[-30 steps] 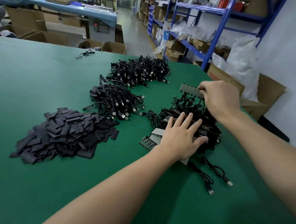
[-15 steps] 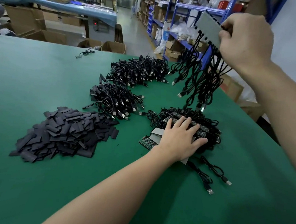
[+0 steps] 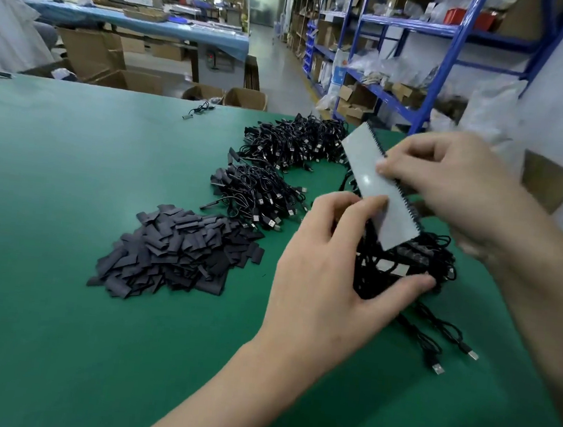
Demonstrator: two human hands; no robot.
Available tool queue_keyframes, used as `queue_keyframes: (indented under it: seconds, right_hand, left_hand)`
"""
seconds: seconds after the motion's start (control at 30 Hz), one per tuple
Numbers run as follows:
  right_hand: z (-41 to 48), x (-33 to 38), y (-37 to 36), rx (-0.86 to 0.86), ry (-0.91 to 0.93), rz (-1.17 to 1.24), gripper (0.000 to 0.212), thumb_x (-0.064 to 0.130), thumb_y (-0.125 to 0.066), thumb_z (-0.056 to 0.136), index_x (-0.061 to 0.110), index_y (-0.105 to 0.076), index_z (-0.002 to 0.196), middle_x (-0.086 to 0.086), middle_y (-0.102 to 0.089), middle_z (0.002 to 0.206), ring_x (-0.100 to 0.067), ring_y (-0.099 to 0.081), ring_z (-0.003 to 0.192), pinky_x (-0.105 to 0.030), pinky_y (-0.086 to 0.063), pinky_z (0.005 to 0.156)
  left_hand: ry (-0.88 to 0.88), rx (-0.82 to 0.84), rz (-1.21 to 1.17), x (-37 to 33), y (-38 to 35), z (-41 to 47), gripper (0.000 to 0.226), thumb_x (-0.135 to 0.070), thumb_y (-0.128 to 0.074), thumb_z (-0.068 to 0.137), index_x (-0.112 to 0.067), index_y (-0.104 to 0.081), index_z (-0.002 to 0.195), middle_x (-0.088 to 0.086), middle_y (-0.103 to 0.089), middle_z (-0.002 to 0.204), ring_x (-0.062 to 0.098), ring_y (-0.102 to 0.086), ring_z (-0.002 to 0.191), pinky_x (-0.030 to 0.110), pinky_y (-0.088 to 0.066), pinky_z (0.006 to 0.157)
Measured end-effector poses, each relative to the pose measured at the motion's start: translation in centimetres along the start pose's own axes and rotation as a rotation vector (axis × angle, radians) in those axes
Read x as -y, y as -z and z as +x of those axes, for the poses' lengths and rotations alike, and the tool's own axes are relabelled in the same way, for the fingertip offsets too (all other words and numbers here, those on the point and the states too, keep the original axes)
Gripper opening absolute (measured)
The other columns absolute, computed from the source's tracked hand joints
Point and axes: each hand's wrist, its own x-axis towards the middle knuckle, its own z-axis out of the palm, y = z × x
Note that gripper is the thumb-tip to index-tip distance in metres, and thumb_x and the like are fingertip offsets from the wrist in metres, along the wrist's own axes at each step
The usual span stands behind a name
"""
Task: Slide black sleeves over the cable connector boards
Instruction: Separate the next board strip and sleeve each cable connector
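Note:
A long grey strip of connector boards (image 3: 375, 184) with black cables hanging from one edge is held above the table, tilted. My right hand (image 3: 448, 184) pinches its upper part, and my left hand (image 3: 333, 263) grips its lower part with thumb and fingers. Below it lies a tangled heap of black cables with boards (image 3: 405, 266). A pile of flat black sleeves (image 3: 173, 254) lies on the green table (image 3: 69, 193), to the left of my hands.
Two more heaps of black USB cables (image 3: 261, 194) (image 3: 297, 142) lie farther back. Two loose cables (image 3: 439, 342) trail near the right edge. A single small cable (image 3: 197, 110) sits at the far edge. Blue shelving (image 3: 441, 74) and cardboard boxes stand beyond.
My right hand brought the strip of boards down from high above the heap to in front of me. My left hand left the cable heap and took hold of the strip's lower part.

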Motion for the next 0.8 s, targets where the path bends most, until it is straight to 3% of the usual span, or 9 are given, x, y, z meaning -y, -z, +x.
queue_keyframes:
  seconds: [0.1,0.23,0.37,0.47,0.57,0.67,0.73,0.8]
  right_hand:
    - [-2.2,-1.0,-2.8,0.025,-0.118,0.235,0.020,0.022,-0.075,0.090,0.022,-0.074,0.070,0.006,-0.067,0.068,-0.003,-0.061,0.057,-0.016,-0.046,0.045]
    - [-4.2,-1.1,-5.6,0.135,-0.226,0.590,0.014,0.016,-0.069,0.097,0.014,-0.075,0.085,-0.003,-0.078,0.082,-0.012,-0.074,0.068,-0.023,-0.059,0.060]
    - [-5.7,-1.5,-7.2,0.177,-0.178,0.617,0.013,0.020,-0.064,0.101,0.013,-0.074,0.106,-0.006,-0.080,0.101,-0.020,-0.078,0.094,-0.025,-0.061,0.070]
    - [-6.7,-2.5,-8.0,-0.037,-0.096,0.325,0.011,0.033,-0.075,0.093,0.024,-0.074,0.098,0.004,-0.076,0.096,-0.011,-0.073,0.093,-0.023,-0.056,0.073]
    - [-8.3,-3.3,-8.5,-0.074,-0.107,0.274,0.043,0.053,-0.081,0.076,0.032,-0.062,0.108,0.007,-0.066,0.104,-0.007,-0.066,0.104,-0.027,-0.054,0.089]
    - [-9.4,-3.3,-8.1,-0.041,-0.029,0.365,0.051,0.061,-0.085,0.072,0.043,-0.060,0.112,0.015,-0.066,0.109,0.001,-0.065,0.108,-0.016,-0.056,0.084]
    - [-9.8,-3.2,-7.7,-0.021,-0.009,0.380,0.045,0.059,-0.084,0.072,0.046,-0.063,0.110,0.018,-0.068,0.117,0.005,-0.065,0.106,-0.011,-0.054,0.081]
    - [-9.9,-3.4,-8.1,0.114,-0.059,0.452,0.036,0.052,-0.080,0.072,0.040,-0.070,0.105,0.012,-0.073,0.113,-0.001,-0.071,0.099,-0.015,-0.057,0.075]
  left_hand:
    - [0.036,-0.051,0.003,1.3,1.0,-1.5,0.066,-0.051,-0.079,0.081,-0.021,-0.057,0.136,-0.007,-0.047,0.125,0.007,-0.052,0.115,0.013,-0.043,0.095]
    - [-0.001,-0.252,0.035,3.9,2.6,-2.5,0.035,-0.010,-0.079,0.086,-0.011,-0.069,0.119,0.000,-0.060,0.114,0.005,-0.057,0.107,0.011,-0.043,0.092]
    - [0.032,-0.336,-0.021,5.7,5.5,-2.3,0.012,-0.009,-0.073,0.093,-0.015,-0.076,0.104,-0.010,-0.071,0.097,0.001,-0.066,0.091,0.015,-0.049,0.078]
    - [0.208,-0.190,-0.224,6.0,7.8,-1.9,0.006,-0.016,-0.073,0.095,-0.019,-0.077,0.093,-0.009,-0.077,0.087,0.006,-0.074,0.084,0.028,-0.058,0.074]
    - [0.398,-0.003,-0.497,5.8,10.0,-1.7,0.011,-0.019,-0.072,0.096,-0.010,-0.074,0.091,0.010,-0.078,0.089,0.018,-0.079,0.081,0.040,-0.061,0.065]
    - [0.492,0.074,-0.745,5.8,11.7,-1.6,0.016,-0.019,-0.072,0.095,-0.003,-0.072,0.094,0.020,-0.076,0.095,0.030,-0.079,0.081,0.032,-0.060,0.059]
    - [0.561,0.165,-0.878,6.2,12.2,-1.8,0.009,-0.022,-0.072,0.093,-0.015,-0.076,0.090,0.012,-0.078,0.096,0.031,-0.078,0.081,0.025,-0.057,0.055]
    - [0.647,0.281,-0.966,7.1,12.0,-2.3,0.007,-0.025,-0.072,0.090,-0.021,-0.078,0.091,0.010,-0.078,0.101,0.029,-0.078,0.082,0.022,-0.055,0.052]
